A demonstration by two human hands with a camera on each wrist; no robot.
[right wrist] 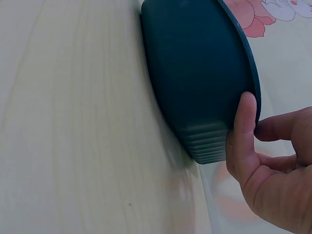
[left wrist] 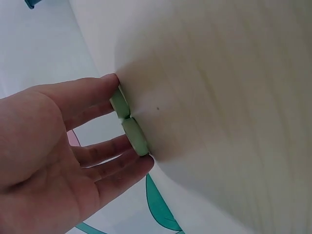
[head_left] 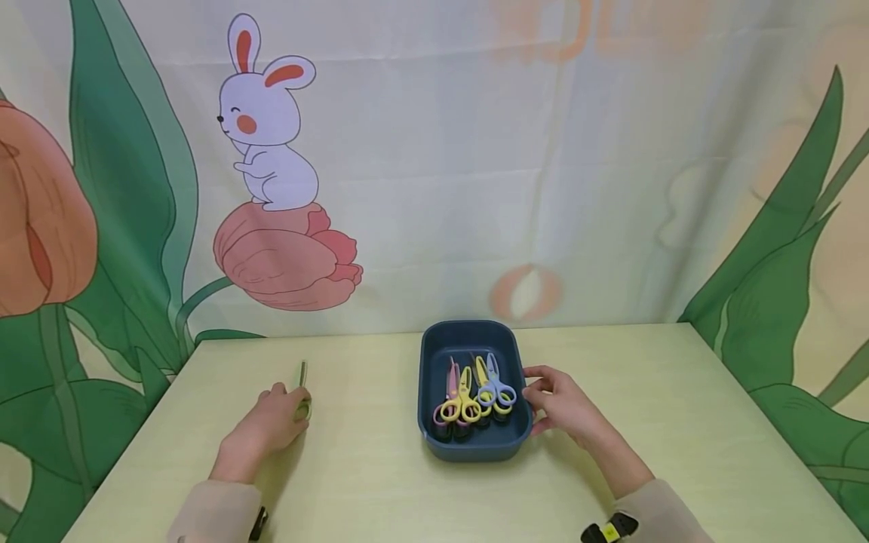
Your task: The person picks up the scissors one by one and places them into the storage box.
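On the left of the table, a pair of green scissors (head_left: 302,407) is upright on its handles' side, blades pointing away, in my left hand (head_left: 270,422). The left wrist view shows its green handles (left wrist: 134,135) pinched between thumb and fingers. A dark blue plastic bin (head_left: 475,451) stands at the middle right; my right hand (head_left: 566,403) grips its right side near the rim. One finger lies on the bin's outer wall (right wrist: 200,63) and another meets the rim. Inside lie yellow scissors (head_left: 462,407), blue scissors (head_left: 497,388) and pink scissors (head_left: 451,388).
Several dark round-ended items (head_left: 442,431) sit under the scissors in the bin. The pale wooden table (head_left: 366,467) ends at a printed cloth backdrop (head_left: 421,188) with a rabbit and tulips.
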